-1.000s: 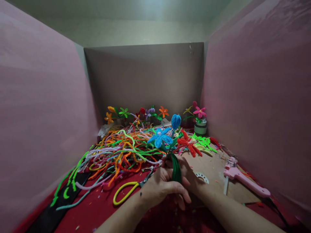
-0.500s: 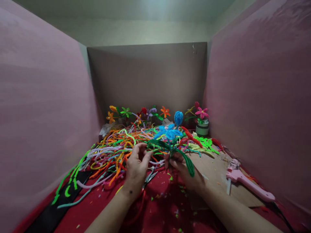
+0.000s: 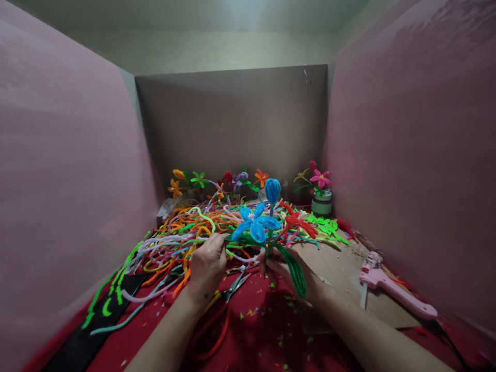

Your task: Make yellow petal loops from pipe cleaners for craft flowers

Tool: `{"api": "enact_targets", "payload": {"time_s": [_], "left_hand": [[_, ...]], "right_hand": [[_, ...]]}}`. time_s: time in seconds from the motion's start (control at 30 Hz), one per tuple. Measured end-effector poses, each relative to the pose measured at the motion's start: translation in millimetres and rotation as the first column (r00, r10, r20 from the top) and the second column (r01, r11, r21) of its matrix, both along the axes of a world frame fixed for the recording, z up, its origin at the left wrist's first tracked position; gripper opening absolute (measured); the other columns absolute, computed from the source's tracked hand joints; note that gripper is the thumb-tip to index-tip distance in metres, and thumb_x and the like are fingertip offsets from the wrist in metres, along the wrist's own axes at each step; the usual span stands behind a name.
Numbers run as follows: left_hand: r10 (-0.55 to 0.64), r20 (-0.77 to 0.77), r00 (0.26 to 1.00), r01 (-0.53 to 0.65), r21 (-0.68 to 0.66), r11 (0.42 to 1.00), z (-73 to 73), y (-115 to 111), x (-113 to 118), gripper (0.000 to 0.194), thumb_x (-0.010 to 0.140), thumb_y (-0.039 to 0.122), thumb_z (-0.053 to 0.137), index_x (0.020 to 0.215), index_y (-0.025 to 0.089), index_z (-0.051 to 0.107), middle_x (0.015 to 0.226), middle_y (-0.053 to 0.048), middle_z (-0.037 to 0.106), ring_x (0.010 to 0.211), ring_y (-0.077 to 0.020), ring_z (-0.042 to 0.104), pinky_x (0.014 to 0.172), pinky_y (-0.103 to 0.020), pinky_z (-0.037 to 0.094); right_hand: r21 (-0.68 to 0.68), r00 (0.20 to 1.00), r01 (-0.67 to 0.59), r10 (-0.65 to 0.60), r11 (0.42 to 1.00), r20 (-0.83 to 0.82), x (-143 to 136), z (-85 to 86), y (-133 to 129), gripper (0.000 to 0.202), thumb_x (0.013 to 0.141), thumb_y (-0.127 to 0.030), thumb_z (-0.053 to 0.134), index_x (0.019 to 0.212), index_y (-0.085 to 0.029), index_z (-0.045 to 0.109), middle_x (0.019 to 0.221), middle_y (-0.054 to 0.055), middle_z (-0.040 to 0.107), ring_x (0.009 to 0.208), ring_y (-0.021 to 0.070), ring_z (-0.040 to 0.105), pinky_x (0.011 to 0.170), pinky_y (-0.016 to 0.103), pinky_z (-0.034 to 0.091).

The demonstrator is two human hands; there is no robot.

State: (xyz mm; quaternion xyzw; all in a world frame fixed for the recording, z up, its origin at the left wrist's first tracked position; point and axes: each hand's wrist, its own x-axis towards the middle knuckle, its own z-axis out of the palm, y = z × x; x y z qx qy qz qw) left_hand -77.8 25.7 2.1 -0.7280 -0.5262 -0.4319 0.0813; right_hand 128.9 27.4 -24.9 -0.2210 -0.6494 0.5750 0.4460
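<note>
A blue pipe-cleaner flower (image 3: 254, 222) with open petals and a closed blue bud (image 3: 272, 191) rise on stems from my right hand (image 3: 289, 268), whose fingers are pinched round the stems. One long green leaf (image 3: 293, 269) droops in front of that hand. Another green leaf (image 3: 248, 238) reaches left, below the petals, and my left hand (image 3: 209, 261) has its fingers closed at its tip. Scissors (image 3: 234, 287) with red and yellow handles lie on the red cloth between my forearms.
Loose colourful pipe cleaners (image 3: 166, 240) are heaped at centre and left. A pink glue gun (image 3: 395, 292) rests on cardboard (image 3: 333, 263) at the right. Finished flowers stand along the back, some by a green-and-white jar (image 3: 321, 202). Pink walls flank both sides.
My left hand has turned and closed on the left leaf's tip. The blue flower and bud have shifted left, the flower now tilted towards me. More of the scissors' handles shows.
</note>
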Motion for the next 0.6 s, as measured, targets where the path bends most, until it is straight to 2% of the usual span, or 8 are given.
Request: {"api": "enact_targets", "payload": {"time_s": [0.1,0.2,0.27,0.33,0.37,0.43,0.5,0.6], "left_hand": [[-0.021,0.156,0.987,0.025,-0.021,0.999,0.4,3.0,-2.2,0.021,0.080,0.019,0.045,0.089,0.020,0.064,0.082,-0.005,0.064,0.076,-0.0166,0.059,0.071,-0.026,0.043],[0.012,0.519,0.855,0.109,-0.203,0.973,1.8,6.3,0.4,0.035,0.073,0.025,0.055,0.107,0.019,0.057,0.077,-0.002,0.062,0.057,-0.0135,0.057,0.055,-0.024,0.043],[0.048,0.688,0.724,0.292,-0.369,0.882,2.3,5.6,6.0,0.038,0.067,0.030,0.061,0.101,0.015,0.058,0.060,0.002,0.058,0.040,-0.0102,0.047,0.042,-0.022,0.036],[0.046,0.774,0.632,0.484,-0.440,0.756,1.8,1.6,14.5,0.028,0.063,0.032,0.066,0.083,0.013,0.061,0.047,0.005,0.051,0.035,-0.0076,0.040,0.039,-0.021,0.031],[0.031,0.803,0.596,0.554,-0.438,0.708,1.2,-1.4,19.7,0.024,0.061,0.033,0.068,0.073,0.013,0.061,0.045,0.004,0.050,0.036,-0.0070,0.039,0.040,-0.020,0.030],[-0.012,0.857,0.515,0.643,-0.377,0.667,-0.3,-7.9,30.9,0.023,0.059,0.032,0.071,0.064,0.012,0.062,0.047,0.003,0.053,0.041,-0.0068,0.042,0.043,-0.020,0.031],[-0.046,0.890,0.455,0.682,-0.315,0.660,-1.8,-13.3,41.8,0.021,0.058,0.031,0.073,0.063,0.013,0.064,0.050,0.002,0.056,0.045,-0.0072,0.044,0.046,-0.020,0.033],[-0.006,0.893,0.450,0.655,-0.326,0.681,-3.7,-17.3,53.5,0.019,0.052,0.028,0.076,0.057,0.013,0.065,0.048,0.002,0.056,0.046,-0.0080,0.045,0.048,-0.021,0.035]], "right_hand": [[0.008,1.000,0.007,-0.007,1.000,0.023,0.5,-0.9,1.1,0.029,0.080,-0.042,0.055,0.089,-0.016,0.064,0.071,0.003,0.059,0.056,0.0096,0.044,0.052,0.023,0.036],[0.021,1.000,-0.007,0.007,1.000,0.008,0.4,-4.5,3.5,0.025,0.080,-0.038,0.056,0.089,-0.016,0.065,0.072,0.003,0.058,0.059,0.0097,0.044,0.054,0.023,0.036],[0.016,1.000,-0.013,0.013,1.000,-0.010,-0.2,-6.9,4.8,0.023,0.080,-0.035,0.056,0.091,-0.016,0.065,0.074,0.002,0.058,0.060,0.0097,0.045,0.055,0.023,0.035],[-0.002,1.000,-0.004,0.004,1.000,-0.014,-1.2,-7.7,5.1,0.022,0.080,-0.034,0.056,0.090,-0.017,0.066,0.072,0.001,0.058,0.061,0.0097,0.045,0.056,0.023,0.035],[-0.018,1.000,0.002,-0.003,1.000,-0.009,-1.9,-7.4,4.8,0.021,0.080,-0.033,0.056,0.089,-0.017,0.066,0.070,0.001,0.057,0.060,0.0097,0.044,0.056,0.023,0.035],[-0.052,1.000,0.027,-0.026,0.998,0.007,-3.3,-6.0,3.7,0.020,0.078,-0.034,0.058,0.084,-0.017,0.067,0.063,-0.001,0.053,0.058,0.0096,0.043,0.055,0.023,0.034],[-0.058,0.997,0.059,-0.056,0.997,0.043,-4.7,-5.1,2.5,0.020,0.075,-0.035,0.060,0.077,-0.017,0.068,0.057,-0.002,0.049,0.056,0.0094,0.040,0.054,0.022,0.034],[-0.050,0.994,0.074,-0.069,0.996,0.090,-6.4,-6.4,1.2,0.023,0.073,-0.038,0.061,0.070,-0.016,0.068,0.056,-0.003,0.046,0.055,0.0094,0.038,0.054,0.023,0.034]]}}
